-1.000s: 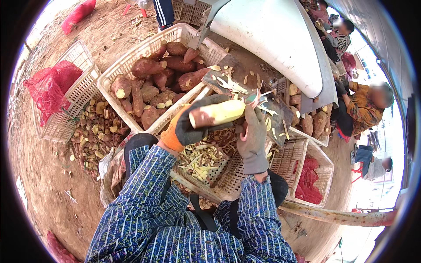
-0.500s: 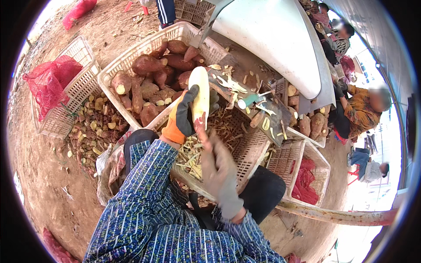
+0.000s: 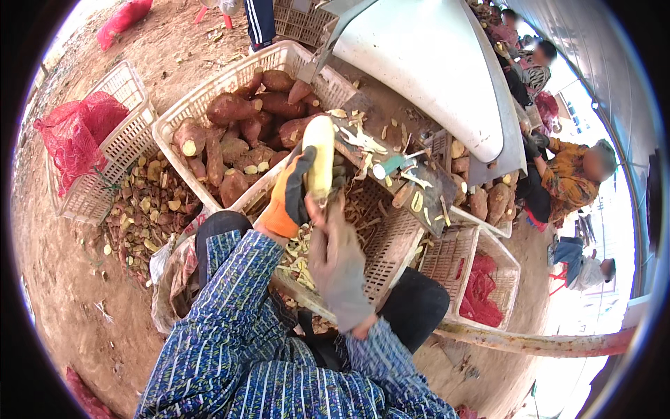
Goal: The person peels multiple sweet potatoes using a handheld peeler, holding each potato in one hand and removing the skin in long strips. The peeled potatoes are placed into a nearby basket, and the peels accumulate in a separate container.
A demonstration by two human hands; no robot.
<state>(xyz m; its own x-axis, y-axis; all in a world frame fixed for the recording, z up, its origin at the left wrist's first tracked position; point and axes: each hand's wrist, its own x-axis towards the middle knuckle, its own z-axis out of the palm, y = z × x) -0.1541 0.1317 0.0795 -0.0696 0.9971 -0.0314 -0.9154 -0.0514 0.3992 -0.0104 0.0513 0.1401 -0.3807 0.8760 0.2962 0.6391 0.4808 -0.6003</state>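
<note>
My left hand [image 3: 289, 195], in an orange and black glove, grips a mostly peeled sweet potato [image 3: 319, 155] with pale yellow flesh, held upright. At its lower end is my right hand [image 3: 336, 262], in a greyish-beige glove and blurred by motion. Its fingers are closed, and what they hold is hidden. Below both hands, yellow peelings [image 3: 296, 262] lie in a crate [image 3: 391, 248]. Beyond them a board [image 3: 426, 199] carries peel strips and a turquoise-handled tool [image 3: 392, 165].
A large crate [image 3: 171, 143] of unpeeled reddish sweet potatoes [image 3: 234, 108] stands ahead. To its left are a heap of cut ends [image 3: 150, 213] and a crate with a red net bag [image 3: 80, 136]. A white metal chute [image 3: 426, 77] juts in ahead-right. Other people sit at right.
My right hand has moved up and slightly left, to the sweet potato's lower end. The reddish skin seen there before is now mostly covered. My left hand keeps its grip.
</note>
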